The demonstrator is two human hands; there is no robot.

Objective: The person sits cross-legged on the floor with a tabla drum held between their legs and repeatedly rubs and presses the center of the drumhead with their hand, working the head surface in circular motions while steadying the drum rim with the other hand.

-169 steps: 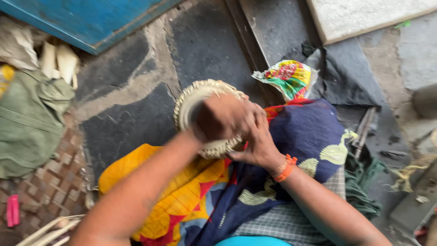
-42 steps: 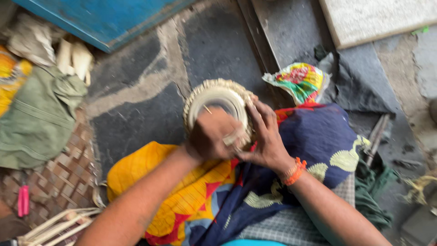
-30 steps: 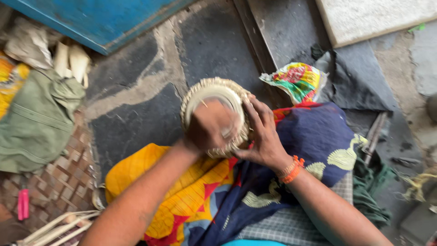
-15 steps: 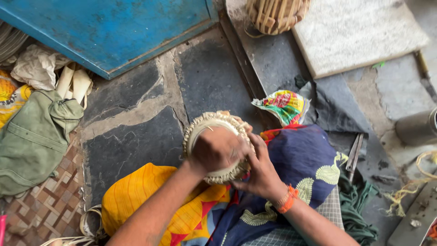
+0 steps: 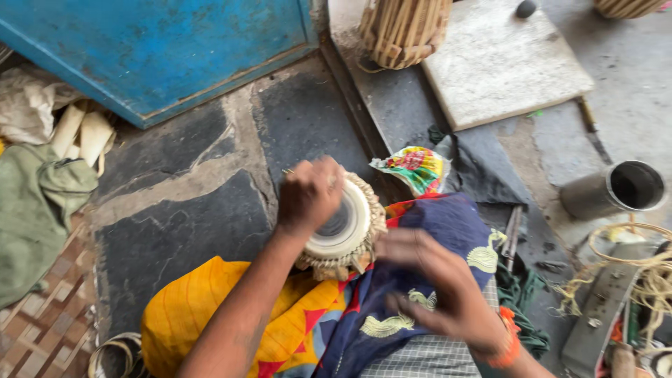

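A crumpled green cloth (image 5: 38, 210) is seen at the left, beside a blue metal panel (image 5: 161, 49). At centre, a small drum head (image 5: 343, 227) — a pale skin ringed with braided lacing — is propped on the lap over patterned fabric (image 5: 280, 322), seemingly to steady it. It is pressed by the closed left hand (image 5: 309, 196); whether anything is pinched cannot be told. The right hand (image 5: 434, 287), blurred, is held loosely apart just beside it. A metal cylinder (image 5: 616, 189) lies at right.

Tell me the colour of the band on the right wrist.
Orange; the band shows best in the head view.
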